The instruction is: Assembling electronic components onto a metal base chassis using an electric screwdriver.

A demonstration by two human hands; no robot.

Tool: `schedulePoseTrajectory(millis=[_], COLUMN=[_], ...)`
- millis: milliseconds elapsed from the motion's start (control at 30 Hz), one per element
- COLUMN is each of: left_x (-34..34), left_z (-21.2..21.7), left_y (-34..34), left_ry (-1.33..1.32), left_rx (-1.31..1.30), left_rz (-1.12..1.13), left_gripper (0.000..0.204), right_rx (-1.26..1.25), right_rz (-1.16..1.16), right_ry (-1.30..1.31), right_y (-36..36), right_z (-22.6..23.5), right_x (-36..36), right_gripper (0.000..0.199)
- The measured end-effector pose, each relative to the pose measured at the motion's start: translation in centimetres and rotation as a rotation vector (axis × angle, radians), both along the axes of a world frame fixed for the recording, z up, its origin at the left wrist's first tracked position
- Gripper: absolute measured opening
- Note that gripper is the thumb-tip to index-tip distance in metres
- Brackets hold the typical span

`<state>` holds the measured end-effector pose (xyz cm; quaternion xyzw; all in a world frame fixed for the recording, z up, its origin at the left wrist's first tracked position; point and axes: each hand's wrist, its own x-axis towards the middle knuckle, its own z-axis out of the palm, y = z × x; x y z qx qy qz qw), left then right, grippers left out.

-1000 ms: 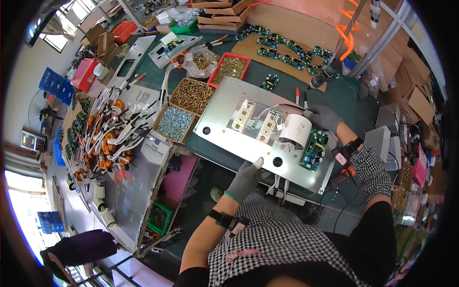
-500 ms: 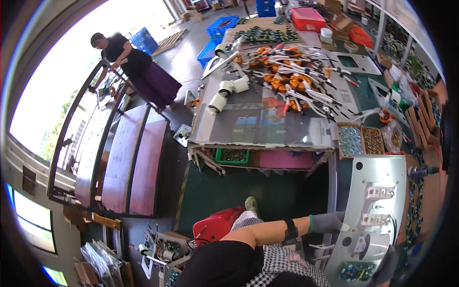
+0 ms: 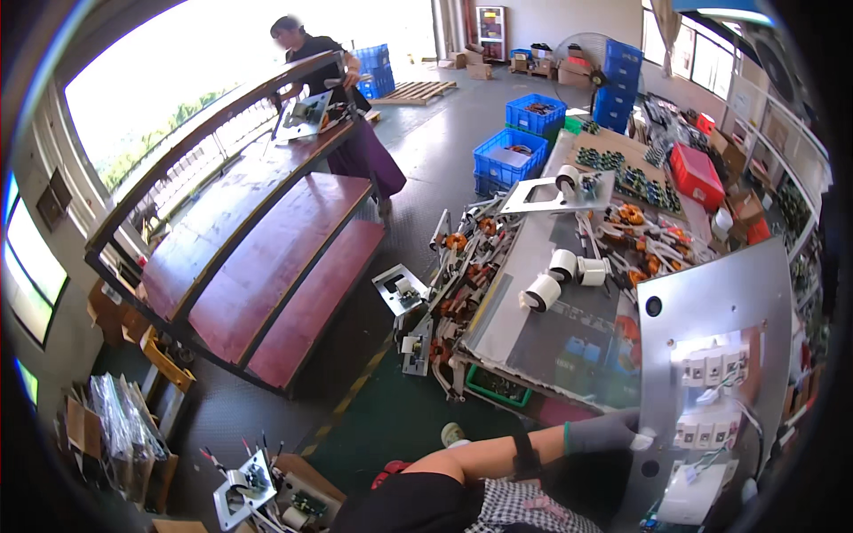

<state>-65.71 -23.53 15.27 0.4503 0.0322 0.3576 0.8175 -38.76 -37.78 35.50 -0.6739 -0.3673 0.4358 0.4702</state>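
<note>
Here, the gloved left hand [image 3: 606, 434], forearm stretched out level, grips the metal panel [image 3: 720, 302] by its edge.

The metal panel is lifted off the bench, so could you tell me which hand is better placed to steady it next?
Probably the left hand: its grey glove grips the metal panel at its lower left edge. The right hand is not clearly visible.

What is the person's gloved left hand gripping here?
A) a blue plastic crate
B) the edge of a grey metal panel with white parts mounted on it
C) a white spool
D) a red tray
B: the left hand in a grey glove clasps the lower left edge of the metal panel.
</note>
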Motion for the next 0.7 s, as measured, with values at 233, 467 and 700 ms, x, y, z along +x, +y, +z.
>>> schedulePoseTrajectory(millis=[233,467,700], left_x=[-17.0,-29.7,-44.6], left_z=[0.5,-2.4,-6.1], left_y=[2.8,-3.3,-10.7], left_ry=[0.056,-0.073,-0.166], left_rx=[-0.117,-0.237,-0.322], left_rz=[0.390,0.900,1.061], left_gripper=[0.056,0.059,0.059], right_rx=[0.172,0.226,0.082], right_rz=[0.407,0.916,1.247], right_ry=[-0.221,-0.232,-0.231], right_y=[12.0,20.2,19.4], right_z=[2.3,2.4,-1.1], right_x=[-15.5,-33.4,-55.0], right_gripper=[0.034,0.028,0.026])
